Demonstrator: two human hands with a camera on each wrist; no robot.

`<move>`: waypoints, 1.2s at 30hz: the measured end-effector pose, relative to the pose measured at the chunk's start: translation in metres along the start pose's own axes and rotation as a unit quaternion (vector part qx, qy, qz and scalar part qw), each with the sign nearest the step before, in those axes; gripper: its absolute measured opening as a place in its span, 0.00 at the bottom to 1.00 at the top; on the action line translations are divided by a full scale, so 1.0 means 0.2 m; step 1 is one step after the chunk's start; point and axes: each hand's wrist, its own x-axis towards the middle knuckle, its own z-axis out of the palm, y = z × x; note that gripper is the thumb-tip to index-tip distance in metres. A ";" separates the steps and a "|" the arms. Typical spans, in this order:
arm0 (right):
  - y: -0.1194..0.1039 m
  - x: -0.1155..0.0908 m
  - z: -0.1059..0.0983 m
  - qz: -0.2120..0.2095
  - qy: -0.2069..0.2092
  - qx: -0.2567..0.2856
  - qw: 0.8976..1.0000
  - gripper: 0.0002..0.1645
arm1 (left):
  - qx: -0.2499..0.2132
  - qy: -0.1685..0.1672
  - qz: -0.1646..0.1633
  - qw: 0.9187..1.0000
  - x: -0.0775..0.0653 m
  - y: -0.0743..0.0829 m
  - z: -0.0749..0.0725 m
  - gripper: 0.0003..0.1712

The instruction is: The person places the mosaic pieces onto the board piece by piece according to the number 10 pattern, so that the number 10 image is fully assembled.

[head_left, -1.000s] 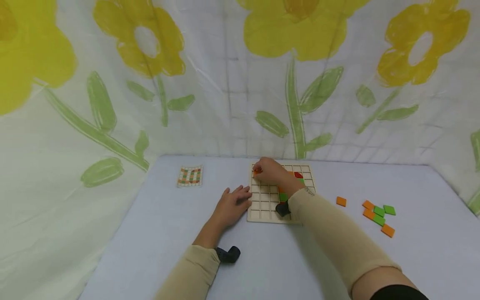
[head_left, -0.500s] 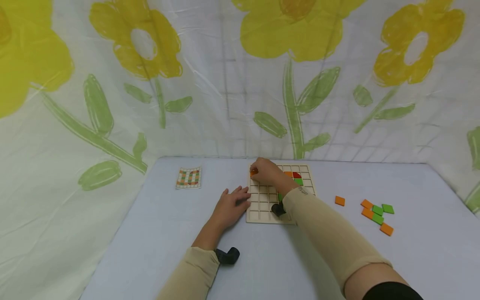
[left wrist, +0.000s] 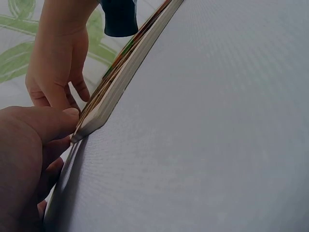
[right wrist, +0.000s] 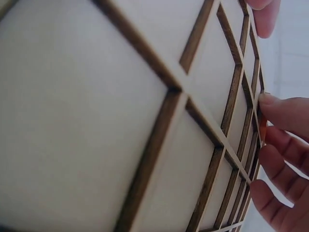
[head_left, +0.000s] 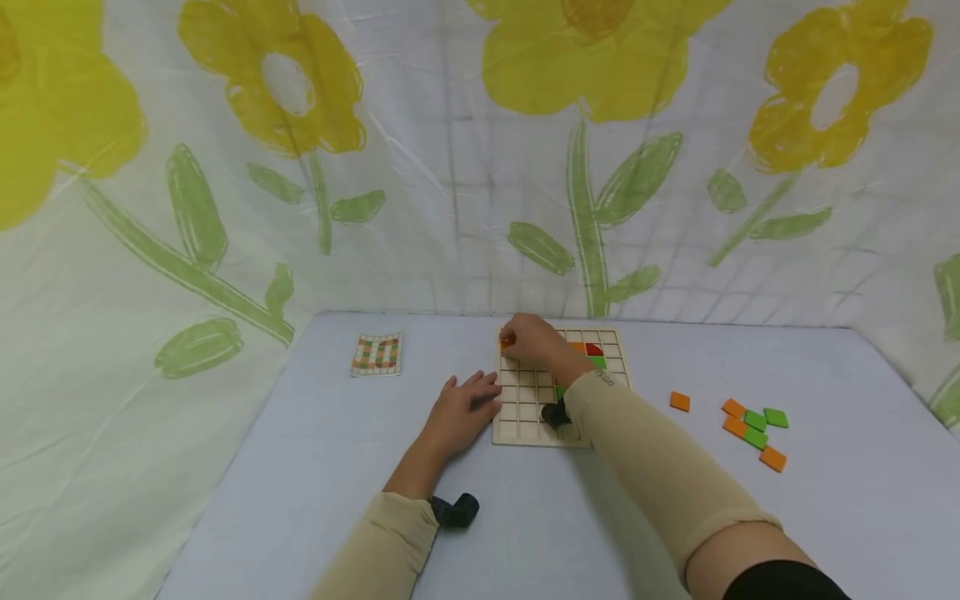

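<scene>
A pale wooden grid board [head_left: 517, 431] lies at the far middle of the table. My right hand [head_left: 534, 340] reaches across it and pinches an orange square tile [head_left: 507, 342] at the upper left cells. From the right wrist, a sliver of that orange tile [right wrist: 263, 126] shows between thumb and fingers, against the grid. My left hand [head_left: 459, 413] touches the board's left edge with fingers relaxed; its thumb [left wrist: 63, 121] rests at the board's corner in the left wrist view. Orange, green and red tiles [head_left: 594, 350] sit in the board's right part, some hidden behind my right forearm.
A pattern card [head_left: 377, 356] with coloured squares lies left of the board. Several loose orange and green tiles [head_left: 755, 419] are on the right, with a single orange tile [head_left: 679, 402] nearer the board. A flower-printed curtain [head_left: 420, 250] hangs behind the table.
My right hand stays at the board's upper left with the orange tile, moving barely at all. The left hand keeps its place at the edge. The head view has shifted slightly.
</scene>
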 end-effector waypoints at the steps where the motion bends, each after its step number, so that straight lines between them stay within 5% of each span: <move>1: 0.00 0.00 0.00 0.003 -0.001 0.002 1.000 0.22 | -0.001 0.000 -0.001 1.000 0.00 0.00 0.00 0.18; 13: 0.00 -0.04 -0.02 0.015 -0.009 -0.007 1.000 0.20 | -0.002 -0.005 -0.010 1.000 0.00 0.01 0.01 0.18; 21: 0.07 -0.10 -0.14 0.011 -0.014 -0.001 1.000 0.21 | 0.001 -0.002 -0.020 1.000 0.00 0.02 0.00 0.19; 36: 0.56 -0.59 -0.40 0.046 0.016 -0.059 0.997 0.23 | 0.003 0.007 -0.028 1.000 0.00 0.01 0.01 0.19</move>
